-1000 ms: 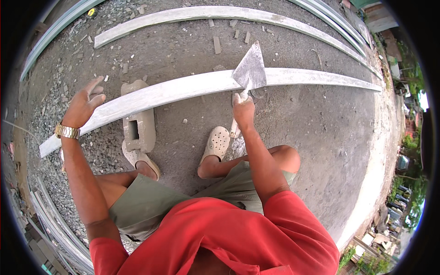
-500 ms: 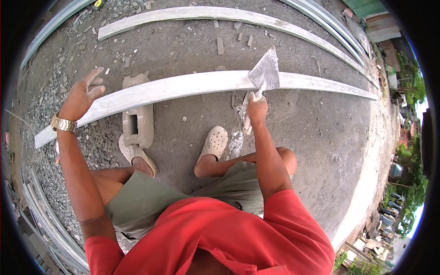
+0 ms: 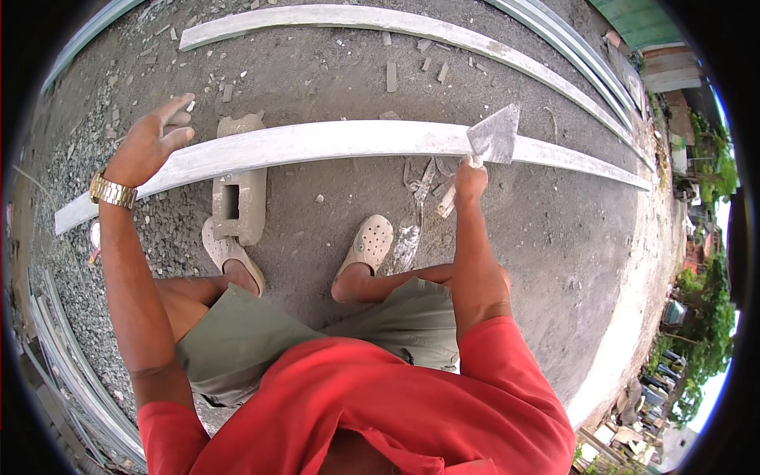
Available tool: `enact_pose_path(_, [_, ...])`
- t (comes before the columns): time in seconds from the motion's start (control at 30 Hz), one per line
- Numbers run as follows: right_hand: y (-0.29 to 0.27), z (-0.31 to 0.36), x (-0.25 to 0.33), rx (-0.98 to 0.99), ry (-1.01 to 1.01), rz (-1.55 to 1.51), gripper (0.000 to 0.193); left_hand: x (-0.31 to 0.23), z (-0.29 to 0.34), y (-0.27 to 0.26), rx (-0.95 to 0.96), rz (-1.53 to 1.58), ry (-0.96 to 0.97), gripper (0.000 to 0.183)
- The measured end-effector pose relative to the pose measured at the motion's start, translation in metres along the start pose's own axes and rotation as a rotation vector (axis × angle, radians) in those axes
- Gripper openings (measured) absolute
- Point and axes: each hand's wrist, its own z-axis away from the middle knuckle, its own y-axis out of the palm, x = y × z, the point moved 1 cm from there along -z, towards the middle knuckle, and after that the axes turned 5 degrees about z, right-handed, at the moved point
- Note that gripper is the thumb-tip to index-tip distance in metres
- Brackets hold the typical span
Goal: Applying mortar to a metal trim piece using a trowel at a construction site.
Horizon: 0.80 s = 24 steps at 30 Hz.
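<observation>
A long pale bar (image 3: 332,144), coated whitish, lies across in front of me over a grey hollow concrete block (image 3: 252,202). My right hand (image 3: 472,181) is closed round the handle of a pointed trowel (image 3: 494,138). The trowel's flat, grey-smeared blade lies over the right part of the bar; whether it touches cannot be told. Near the bar's left end is my left hand (image 3: 149,144), fingers stretched out and thumb apart, holding nothing. A metal-banded watch is on that wrist.
Another pale bar (image 3: 348,16) lies farther off, with more long bars (image 3: 570,51) at far right. Several bars (image 3: 71,372) lie at lower left beside gravel (image 3: 158,245). White-splashed scraps (image 3: 408,245) lie by my right shoe (image 3: 372,241). Small block fragments (image 3: 391,77) are scattered beyond.
My right hand has moved right along the bar with the trowel. My left hand has shifted slightly right and farther away, still open.
</observation>
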Motion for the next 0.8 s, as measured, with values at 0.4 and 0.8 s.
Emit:
enact_pose_path(0.4, [0.017,0.009,-0.009,0.019,-0.051,0.043,0.029,0.001,-0.002,0.004,0.044,-0.014,-0.03,0.057])
enact_pose_path(0.8, [0.075,0.175,0.071,0.263,-0.258,0.054,0.036,-0.008,-0.015,0.015,0.056,-0.151,0.02,0.057])
